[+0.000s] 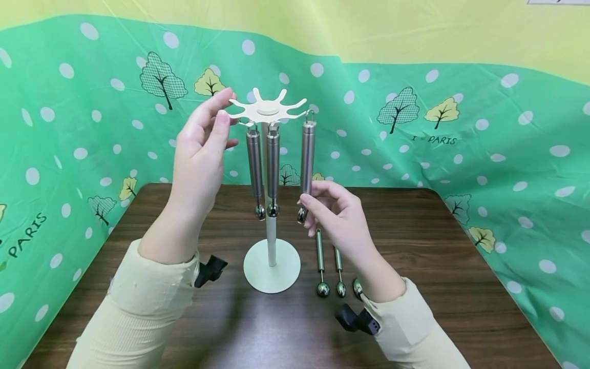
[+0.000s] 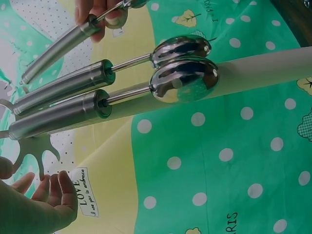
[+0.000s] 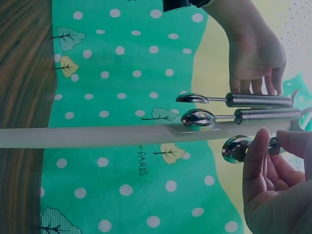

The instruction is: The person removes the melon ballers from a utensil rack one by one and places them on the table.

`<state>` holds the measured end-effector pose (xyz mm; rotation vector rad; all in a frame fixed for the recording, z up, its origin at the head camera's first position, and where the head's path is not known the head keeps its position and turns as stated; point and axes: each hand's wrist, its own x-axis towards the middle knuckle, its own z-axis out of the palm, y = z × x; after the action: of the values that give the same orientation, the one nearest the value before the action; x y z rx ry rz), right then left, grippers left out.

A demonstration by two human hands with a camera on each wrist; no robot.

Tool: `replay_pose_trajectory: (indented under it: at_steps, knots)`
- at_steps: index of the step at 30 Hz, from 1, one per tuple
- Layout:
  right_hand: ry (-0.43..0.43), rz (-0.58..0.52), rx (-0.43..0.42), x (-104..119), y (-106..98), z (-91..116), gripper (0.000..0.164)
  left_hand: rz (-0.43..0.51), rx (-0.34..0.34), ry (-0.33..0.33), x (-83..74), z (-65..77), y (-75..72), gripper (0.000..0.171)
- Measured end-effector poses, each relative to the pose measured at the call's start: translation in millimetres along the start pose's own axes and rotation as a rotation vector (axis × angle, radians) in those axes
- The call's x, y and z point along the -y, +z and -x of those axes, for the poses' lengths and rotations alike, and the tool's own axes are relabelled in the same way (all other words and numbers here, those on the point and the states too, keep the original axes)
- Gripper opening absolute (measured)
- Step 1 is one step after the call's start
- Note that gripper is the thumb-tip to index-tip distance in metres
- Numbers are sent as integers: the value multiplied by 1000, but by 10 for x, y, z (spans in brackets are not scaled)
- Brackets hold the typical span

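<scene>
A white hanging rack (image 1: pixel 271 228) has a round base and a top of curved arms. My left hand (image 1: pixel 200 143) pinches the arms on its left side between thumb and fingers. My right hand (image 1: pixel 338 215) pinches a metal spoon (image 1: pixel 308 154) low on its handle, just above the small round bowl. This spoon is upright, its top ring right at the tip of a right-hand arm. Two similar spoons, one on the left (image 1: pixel 254 159) and one nearer the middle (image 1: pixel 273 164), hang from front arms. In the left wrist view their shiny bowls (image 2: pixel 184 80) overlap the pole.
On the dark wooden table (image 1: pixel 207 307), right of the base, lie a spoon (image 1: pixel 320 261), a second spoon (image 1: pixel 340 277) and a third bowl (image 1: pixel 357 288), partly hidden by my right forearm. A green and yellow patterned cloth (image 1: pixel 461 154) stands behind the table and along both sides.
</scene>
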<state>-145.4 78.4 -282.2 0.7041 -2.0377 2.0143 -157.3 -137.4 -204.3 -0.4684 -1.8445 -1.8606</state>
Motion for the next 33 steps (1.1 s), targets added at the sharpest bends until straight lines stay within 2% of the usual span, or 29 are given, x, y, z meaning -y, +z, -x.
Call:
replay_pose_trajectory:
  at_steps: [4, 10, 19, 26, 33]
  knots:
    - [-15, -1, -11, 6, -37, 31, 18, 2, -4, 5, 10, 8, -1, 40]
    - [23, 14, -57, -22, -97, 86, 14, -12, -18, 11, 11, 25, -1, 41]
    - [69, 13, -100, -54, -217, 145, 19, -33, -50, 38, 17, 39, 5, 39]
    - [54, 8, -146, -94, -337, 193, 16, -49, -59, 56, 14, 60, 1, 39]
    - [97, -4, -213, -144, -402, 245, 17, -45, -65, 61, 11, 83, -9, 40]
